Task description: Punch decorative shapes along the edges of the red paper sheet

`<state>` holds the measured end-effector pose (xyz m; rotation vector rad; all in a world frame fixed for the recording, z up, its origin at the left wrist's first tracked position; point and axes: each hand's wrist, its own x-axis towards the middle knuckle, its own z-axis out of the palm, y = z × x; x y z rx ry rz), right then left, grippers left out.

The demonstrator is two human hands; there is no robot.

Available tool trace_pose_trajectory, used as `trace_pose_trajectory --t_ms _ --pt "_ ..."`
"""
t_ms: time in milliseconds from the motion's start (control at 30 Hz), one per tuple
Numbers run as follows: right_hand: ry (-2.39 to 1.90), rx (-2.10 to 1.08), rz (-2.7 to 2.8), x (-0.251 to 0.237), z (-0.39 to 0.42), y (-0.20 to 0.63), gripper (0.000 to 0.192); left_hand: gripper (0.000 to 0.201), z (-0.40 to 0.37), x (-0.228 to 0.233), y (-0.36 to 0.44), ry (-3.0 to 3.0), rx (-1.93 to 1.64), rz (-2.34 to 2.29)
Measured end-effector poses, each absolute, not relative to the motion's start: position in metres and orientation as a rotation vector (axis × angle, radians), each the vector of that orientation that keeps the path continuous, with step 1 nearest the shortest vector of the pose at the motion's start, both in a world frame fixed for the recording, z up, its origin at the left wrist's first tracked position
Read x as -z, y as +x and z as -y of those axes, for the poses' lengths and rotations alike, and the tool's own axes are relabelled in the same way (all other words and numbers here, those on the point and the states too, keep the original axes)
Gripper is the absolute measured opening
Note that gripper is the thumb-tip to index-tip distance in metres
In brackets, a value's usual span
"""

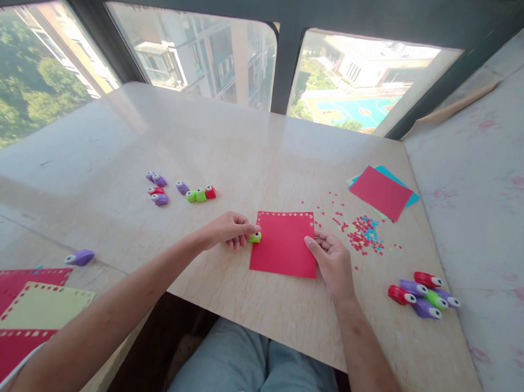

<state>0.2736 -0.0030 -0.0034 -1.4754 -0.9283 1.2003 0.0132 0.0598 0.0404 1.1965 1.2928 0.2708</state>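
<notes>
A red sheet of paper [284,247] lies before me, with a row of small punched holes along its far edge and a few down the left side near the far corner. My left hand [234,228] is closed on a small green craft punch [254,237], which sits at the sheet's left edge. The sheet's right edge is pinched between the thumb and fingers of my right hand [331,256]. Part of the punch is hidden by my left fingers.
Red and blue paper bits [366,235] are scattered right of the sheet. Beyond them lies a stack of coloured paper [381,193]. Several punches [424,294] are grouped at right, others [201,194] at left. Punched sheets [46,307] and a purple punch [79,258] lie near left.
</notes>
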Motion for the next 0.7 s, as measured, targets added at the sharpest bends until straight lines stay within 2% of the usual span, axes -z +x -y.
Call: trace_pose_trajectory --t_ms 333,700 --pt "-1.543 -1.129 1.006 0.0078 0.0018 0.2742 0.053 0.042 -0.0574 -0.0433 0.0155 1.262 -0.192 -1.35" --pt "-1.493 -1.154 0.998 0.0069 0.0018 0.2731 0.044 0.043 -0.0574 -0.0386 0.0167 1.189 -0.288 -1.346"
